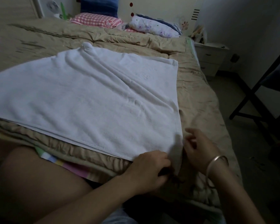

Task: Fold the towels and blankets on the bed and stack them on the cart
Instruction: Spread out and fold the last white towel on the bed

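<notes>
- At 5 o'clock the left hand (pixel 150 168) has its grip curled round the near corner of the white terry towel (pixel 90 97).
- The right hand (pixel 199 149) is just beside it, fingers loosely bent, apparently holding nothing.
- The towel lies spread on the tan quilted bed (pixel 197 94). The first fold is pending: carry this corner toward 9 o'clock, edges matched.

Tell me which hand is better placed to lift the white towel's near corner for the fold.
Left, probably. The left hand pinches that corner of the white towel, while the right hand sits just beside the towel's edge, fingers loosely curled, apparently holding nothing.
</notes>
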`<move>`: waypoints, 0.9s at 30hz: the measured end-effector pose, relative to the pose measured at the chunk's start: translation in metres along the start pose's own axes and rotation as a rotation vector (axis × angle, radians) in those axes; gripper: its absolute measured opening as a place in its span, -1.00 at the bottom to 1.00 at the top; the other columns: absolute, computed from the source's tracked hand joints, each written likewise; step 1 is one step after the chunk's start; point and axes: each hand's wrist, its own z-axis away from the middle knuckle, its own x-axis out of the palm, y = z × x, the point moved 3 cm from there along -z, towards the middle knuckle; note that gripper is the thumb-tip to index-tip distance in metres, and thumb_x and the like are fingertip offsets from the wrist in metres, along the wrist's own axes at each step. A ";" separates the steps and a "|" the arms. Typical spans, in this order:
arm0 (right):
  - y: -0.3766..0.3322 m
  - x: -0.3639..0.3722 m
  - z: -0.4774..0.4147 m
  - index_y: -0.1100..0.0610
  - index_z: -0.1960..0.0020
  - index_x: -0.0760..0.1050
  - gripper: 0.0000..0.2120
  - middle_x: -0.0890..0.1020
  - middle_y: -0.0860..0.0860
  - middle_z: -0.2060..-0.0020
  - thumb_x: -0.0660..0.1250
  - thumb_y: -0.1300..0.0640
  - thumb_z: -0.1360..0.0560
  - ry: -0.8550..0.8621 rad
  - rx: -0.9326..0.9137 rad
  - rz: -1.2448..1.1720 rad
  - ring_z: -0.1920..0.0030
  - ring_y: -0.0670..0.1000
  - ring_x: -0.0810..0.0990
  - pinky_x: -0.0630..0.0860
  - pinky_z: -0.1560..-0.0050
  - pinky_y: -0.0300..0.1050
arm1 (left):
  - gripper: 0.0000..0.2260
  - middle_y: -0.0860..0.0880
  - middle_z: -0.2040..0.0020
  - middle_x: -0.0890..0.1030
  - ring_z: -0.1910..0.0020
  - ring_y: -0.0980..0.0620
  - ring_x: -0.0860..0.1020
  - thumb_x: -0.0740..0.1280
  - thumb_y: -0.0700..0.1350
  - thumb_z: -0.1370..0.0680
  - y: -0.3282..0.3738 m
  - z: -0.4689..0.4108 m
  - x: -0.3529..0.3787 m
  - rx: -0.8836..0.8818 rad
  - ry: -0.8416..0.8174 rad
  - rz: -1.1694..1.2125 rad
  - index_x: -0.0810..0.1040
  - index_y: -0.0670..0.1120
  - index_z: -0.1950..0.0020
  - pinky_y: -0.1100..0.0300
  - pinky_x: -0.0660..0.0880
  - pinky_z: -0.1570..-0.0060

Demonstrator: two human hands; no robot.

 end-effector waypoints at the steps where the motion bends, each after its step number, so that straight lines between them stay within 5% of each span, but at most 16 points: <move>1: -0.014 0.003 -0.005 0.15 -0.32 0.44 -0.64 0.55 0.10 -0.13 0.24 0.11 -0.54 0.134 -0.106 0.061 -0.16 0.18 0.53 0.45 -0.22 0.08 | -0.78 -0.04 0.16 0.60 0.16 -0.05 0.58 0.28 -0.02 -0.41 -0.005 -0.005 -0.003 -0.089 -0.093 0.104 0.63 -0.12 0.11 0.07 0.52 0.24; 4: -0.064 0.042 -0.032 0.05 -0.44 0.33 -0.45 0.31 0.13 -0.45 -0.04 -0.12 -0.53 0.071 -0.346 0.227 -0.47 0.19 0.21 0.10 -0.45 0.09 | -0.70 -0.12 0.16 0.69 0.16 0.02 0.65 0.34 0.03 -0.41 -0.023 -0.010 -0.035 -0.304 -0.220 0.485 0.68 -0.18 0.09 0.00 0.57 0.11; 6: -0.084 0.078 -0.059 -0.04 -0.54 0.09 -0.47 0.00 0.03 -0.56 -0.13 -0.16 -0.60 -0.162 -0.293 0.302 -0.55 0.08 -0.13 -0.17 -0.51 0.09 | -0.85 -0.08 0.19 0.70 0.19 0.12 0.62 0.38 -0.09 -0.48 -0.042 -0.003 -0.067 -0.382 -0.181 0.554 0.70 -0.13 0.14 0.11 0.56 0.11; 8: -0.102 0.113 -0.087 -0.06 -0.56 -0.08 -0.46 -0.17 0.01 -0.56 -0.12 -0.17 -0.63 -0.338 -0.224 0.405 -0.54 0.06 -0.26 -0.28 -0.49 0.12 | -0.84 -0.02 0.23 0.70 0.25 0.18 0.61 0.35 -0.22 -0.52 -0.072 0.019 -0.108 -0.509 -0.030 0.534 0.71 -0.07 0.18 0.25 0.52 0.20; 12: -0.174 0.184 -0.120 -0.02 -0.57 -0.14 -0.40 -0.16 0.05 -0.56 -0.13 -0.22 -0.61 -0.416 -0.290 0.452 -0.54 0.09 -0.22 -0.28 -0.49 0.16 | -0.82 0.09 0.16 0.70 0.11 0.15 0.63 0.33 -0.19 -0.54 -0.164 0.097 -0.191 -0.781 0.471 0.229 0.68 0.02 0.17 0.17 0.56 0.04; 15: -0.237 0.238 -0.126 0.02 -0.57 -0.12 -0.38 -0.14 0.07 -0.56 -0.15 -0.23 -0.61 -0.400 -0.385 0.433 -0.54 0.10 -0.21 -0.28 -0.49 0.14 | -0.78 0.02 -0.06 0.64 -0.10 0.01 0.56 0.30 -0.27 -0.52 -0.222 0.157 -0.235 -0.923 0.609 -0.094 0.66 -0.03 -0.04 0.13 0.48 -0.15; 18: -0.302 0.297 -0.132 0.07 -0.57 -0.13 -0.36 -0.14 0.10 -0.55 -0.16 -0.23 -0.60 -0.441 -0.465 0.417 -0.54 0.11 -0.22 -0.30 -0.49 0.13 | -0.59 -0.15 -0.21 0.59 -0.22 -0.20 0.50 0.21 -0.42 -0.41 -0.273 0.214 -0.272 -0.950 0.622 -0.288 0.62 -0.16 -0.17 0.01 0.39 -0.28; 23: -0.408 0.388 -0.137 0.13 -0.57 -0.18 -0.34 -0.18 0.13 -0.55 -0.17 -0.22 -0.60 -0.507 -0.594 0.408 -0.53 0.12 -0.25 -0.30 -0.48 0.14 | -0.39 -0.28 -0.32 0.47 -0.30 -0.32 0.42 0.08 0.07 -0.39 -0.348 0.286 -0.311 -1.042 0.493 -0.391 0.53 -0.23 -0.30 -0.19 0.31 -0.31; 27: -0.475 0.446 -0.126 0.15 -0.56 -0.24 -0.33 -0.23 0.21 -0.52 -0.21 -0.22 -0.60 -0.506 -0.658 0.432 -0.52 0.20 -0.29 -0.29 -0.47 0.20 | -0.70 -0.17 -0.12 0.60 -0.09 -0.21 0.57 0.24 -0.14 -0.48 -0.382 0.318 -0.343 -1.100 0.551 -0.387 0.58 -0.14 -0.17 -0.05 0.48 -0.09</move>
